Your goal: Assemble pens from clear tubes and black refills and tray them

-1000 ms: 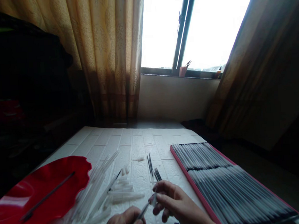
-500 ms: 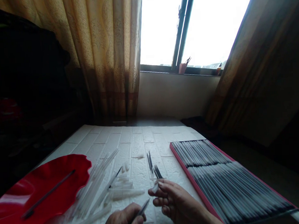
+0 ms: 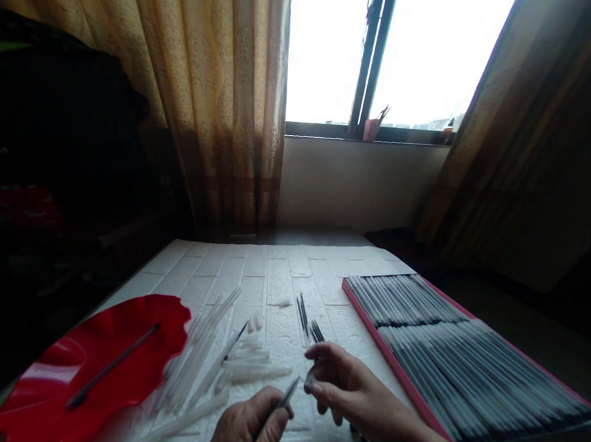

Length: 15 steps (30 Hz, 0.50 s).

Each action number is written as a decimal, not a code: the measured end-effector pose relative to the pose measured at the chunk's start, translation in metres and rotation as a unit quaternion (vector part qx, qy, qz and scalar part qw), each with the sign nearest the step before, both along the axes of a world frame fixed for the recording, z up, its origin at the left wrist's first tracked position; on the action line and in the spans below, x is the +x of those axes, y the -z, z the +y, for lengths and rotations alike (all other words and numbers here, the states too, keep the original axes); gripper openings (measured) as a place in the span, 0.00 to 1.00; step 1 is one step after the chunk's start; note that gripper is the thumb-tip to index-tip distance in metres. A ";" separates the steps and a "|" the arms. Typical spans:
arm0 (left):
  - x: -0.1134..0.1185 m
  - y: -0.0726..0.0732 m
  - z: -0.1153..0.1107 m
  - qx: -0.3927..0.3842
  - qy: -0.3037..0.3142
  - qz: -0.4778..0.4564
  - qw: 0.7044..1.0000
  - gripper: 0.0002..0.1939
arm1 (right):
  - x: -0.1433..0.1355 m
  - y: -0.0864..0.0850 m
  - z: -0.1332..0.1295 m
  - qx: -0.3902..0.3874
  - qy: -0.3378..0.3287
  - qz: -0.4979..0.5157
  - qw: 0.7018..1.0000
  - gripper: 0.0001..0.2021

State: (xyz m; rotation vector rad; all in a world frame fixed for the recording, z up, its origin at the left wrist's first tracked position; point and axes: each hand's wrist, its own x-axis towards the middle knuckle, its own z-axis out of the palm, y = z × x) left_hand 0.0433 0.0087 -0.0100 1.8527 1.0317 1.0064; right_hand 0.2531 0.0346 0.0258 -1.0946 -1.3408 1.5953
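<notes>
My left hand (image 3: 253,427) is closed around a slim pen (image 3: 289,393), its pointed tip tilted up to the right. Close to that tip is my right hand (image 3: 348,388), index finger raised and curved. Its thumb and another finger meet near the pen tip; what they hold, if anything, is too small to make out. Beyond the hands lie several thin dark refills (image 3: 302,314). To the left are clear empty tubes (image 3: 216,326), short whitish pieces (image 3: 254,322) and a tube with a dark tip (image 3: 228,350).
A red scalloped dish (image 3: 39,370) with one dark pen (image 3: 114,365) in it stands at the left. On the right, a red-edged tray (image 3: 384,355) holds rows of clear, dark-ended pens (image 3: 485,369). The white brick-patterned table (image 3: 278,262) reaches toward the window wall.
My right hand's index finger has lifted away from the thumb, and the whitish piece it pinched no longer shows clearly. My left hand still holds the pen. The whole view has shifted slightly.
</notes>
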 end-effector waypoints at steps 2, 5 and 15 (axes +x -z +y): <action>-0.001 -0.003 0.001 0.003 0.006 0.003 1.000 0.22 | 0.004 -0.001 0.001 0.052 -0.011 -0.030 0.998 0.10; -0.003 -0.004 0.002 0.013 0.028 0.036 0.999 0.20 | 0.008 -0.003 0.002 0.110 -0.012 -0.075 0.991 0.05; -0.002 -0.003 0.005 0.052 0.060 0.110 0.991 0.14 | 0.010 -0.001 -0.001 0.160 -0.015 -0.084 0.983 0.07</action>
